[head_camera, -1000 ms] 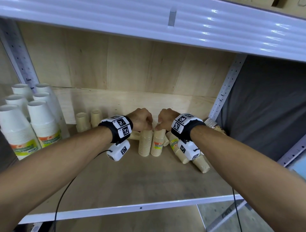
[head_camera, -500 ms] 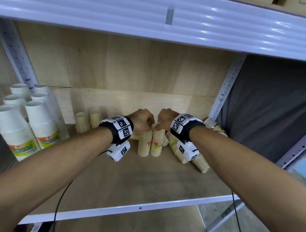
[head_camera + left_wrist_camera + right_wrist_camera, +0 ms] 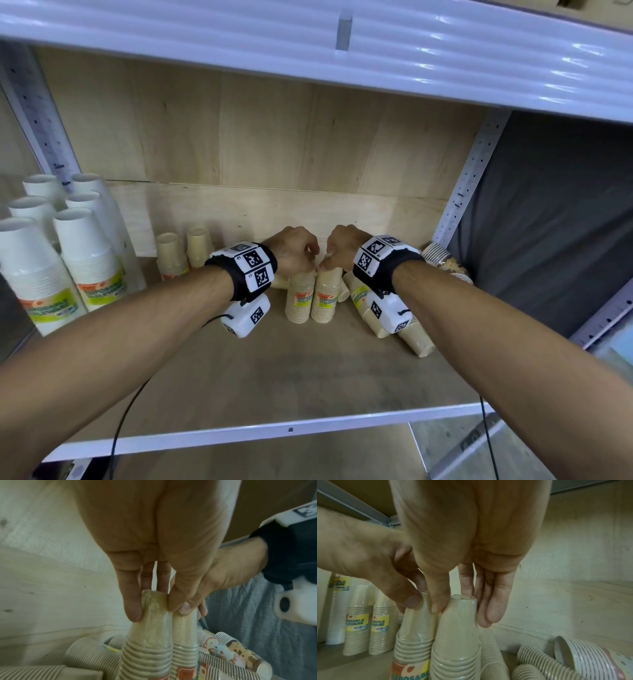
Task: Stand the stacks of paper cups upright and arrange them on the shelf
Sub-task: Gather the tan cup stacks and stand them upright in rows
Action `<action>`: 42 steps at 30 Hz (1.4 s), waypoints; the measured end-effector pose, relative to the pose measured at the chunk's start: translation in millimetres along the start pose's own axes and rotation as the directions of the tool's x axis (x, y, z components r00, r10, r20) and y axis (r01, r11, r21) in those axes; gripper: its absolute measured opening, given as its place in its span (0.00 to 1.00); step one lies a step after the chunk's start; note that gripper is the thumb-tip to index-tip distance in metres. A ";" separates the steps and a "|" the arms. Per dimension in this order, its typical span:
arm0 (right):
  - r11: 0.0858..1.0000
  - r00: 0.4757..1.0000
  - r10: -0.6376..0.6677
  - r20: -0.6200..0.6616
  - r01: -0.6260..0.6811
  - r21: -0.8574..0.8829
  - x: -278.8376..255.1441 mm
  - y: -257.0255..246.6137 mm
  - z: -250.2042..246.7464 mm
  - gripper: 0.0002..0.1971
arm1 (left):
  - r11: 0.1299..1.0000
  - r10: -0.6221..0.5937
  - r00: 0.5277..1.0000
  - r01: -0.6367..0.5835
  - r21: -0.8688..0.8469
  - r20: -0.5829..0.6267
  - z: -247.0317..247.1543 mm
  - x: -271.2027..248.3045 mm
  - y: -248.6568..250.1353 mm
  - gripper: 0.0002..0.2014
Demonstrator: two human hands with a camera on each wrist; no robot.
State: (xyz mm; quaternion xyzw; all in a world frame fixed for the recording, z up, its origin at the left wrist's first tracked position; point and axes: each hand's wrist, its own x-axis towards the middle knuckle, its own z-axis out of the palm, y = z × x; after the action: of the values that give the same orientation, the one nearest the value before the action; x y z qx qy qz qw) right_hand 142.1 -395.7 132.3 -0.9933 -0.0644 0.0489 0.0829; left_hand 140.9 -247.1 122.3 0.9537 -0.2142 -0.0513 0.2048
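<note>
The stacks of paper cups sit on a wooden shelf [image 3: 239,377], and most of them are toward its back edge. Nearest the front edge, on the right side, some tan stacks [image 3: 416,337] lie tipped over on their sides, partly hidden by the right wrist.

A bit farther back, near the middle of the shelf, two tan stacks stand upright with their bottoms up, touching each other. The left hand [image 3: 294,250] pinches the top of the left tan stack [image 3: 300,301] between its thumb and fingers. The right hand [image 3: 344,246] pinches the top of the right tan stack [image 3: 325,298] the same way. Both stacks are wrapped in clear plastic and have a bright label on the side. The two hands are very close, with their thumbs side by side between the two tops.

Behind these two, more tan stacks [image 3: 89,654] lie on their sides against the back wall. In the back right corner lie patterned stacks [image 3: 442,260] with dots and colours on them.

Toward the back left, two more tan stacks [image 3: 185,250] stand upright next to each other. At the left edge of the shelf, tall white stacks [image 3: 85,253] stand upright in a group.
</note>
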 end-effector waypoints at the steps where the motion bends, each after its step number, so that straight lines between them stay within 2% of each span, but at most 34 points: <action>1: 1.000 1.000 -0.003 0.009 0.003 0.005 -0.4 0.6 -0.5 0.16 | 1.000 -0.020 1.000 0.019 -0.020 -0.013 -0.1 -0.4 0.1 0.19; 5: 1.000 1.000 0.014 0.008 -0.014 0.010 -0.6 0.0 -0.8 0.15 | 0.998 -0.061 0.997 0.060 -0.036 -0.036 0.7 -0.4 0.4 0.16; 8: 1.000 1.000 0.022 -0.002 -0.022 -0.003 0.9 -0.2 1.0 0.18 | 1.000 -0.013 1.000 0.013 -0.002 -0.010 1.7 -0.7 0.9 0.14; 11: 1.000 1.000 0.004 0.023 -0.004 -0.030 0.2 0.3 -0.8 0.15 | 0.999 0.021 0.999 -0.022 0.028 0.032 -0.4 -1.4 3.2 0.17; 13: 0.999 1.000 -0.011 0.025 0.012 -0.041 1.3 0.5 -2.0 0.19 | 0.999 0.032 0.999 -0.034 0.041 0.043 -2.7 -1.8 4.3 0.18; 16: 0.994 0.998 -0.034 0.055 0.040 -0.101 -0.1 -6.7 -5.2 0.21 | 0.997 0.027 0.998 -0.030 0.068 0.052 -4.7 -2.5 5.3 0.18; 20: 0.986 0.998 -0.059 0.028 0.063 -0.157 2.9 -8.9 -4.6 0.16 | 0.997 -0.017 0.997 0.011 0.081 0.074 -13.2 -4.9 5.4 0.18; 25: 0.981 0.990 -0.111 0.085 0.123 -0.152 1.8 -22.5 -19.0 0.22 | 0.986 -0.104 0.985 0.084 0.146 0.137 -32.3 -13.1 0.2 0.16; 31: 0.979 0.978 -0.160 0.133 0.174 -0.108 4.6 -57.0 -31.5 0.19 | 0.968 -0.223 0.957 0.195 0.160 0.183 -62.3 -31.5 -15.4 0.12; 37: 0.972 0.971 -0.221 0.095 0.227 -0.064 10.8 -99.4 -22.6 0.19 | 0.924 -0.359 0.929 0.340 0.177 0.088 -82.0 -56.0 -33.5 0.13; 40: 0.963 0.963 -0.262 0.062 0.265 -0.048 13.5 -116.2 -12.7 0.10 | 0.899 -0.408 0.913 0.400 0.179 0.007 -85.7 -68.5 -47.0 0.14; 41: 0.961 0.960 -0.276 0.045 0.277 -0.022 13.9 -121.0 -10.1 0.10 | 0.891 -0.416 0.909 0.413 0.187 -0.022 -85.7 -72.5 -52.7 0.13; 42: 0.958 0.957 -0.288 0.038 0.288 -0.008 15.9 -125.8 -7.1 0.14 | 0.884 -0.425 0.903 0.428 0.190 -0.058 -85.2 -76.4 -58.4 0.13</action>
State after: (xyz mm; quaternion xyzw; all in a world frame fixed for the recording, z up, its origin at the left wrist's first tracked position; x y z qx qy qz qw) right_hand 143.5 -271.7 159.4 -0.9728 -0.2101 0.0539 0.0811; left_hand 110.4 -134.8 176.6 0.9933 -0.0018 -0.0664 0.0941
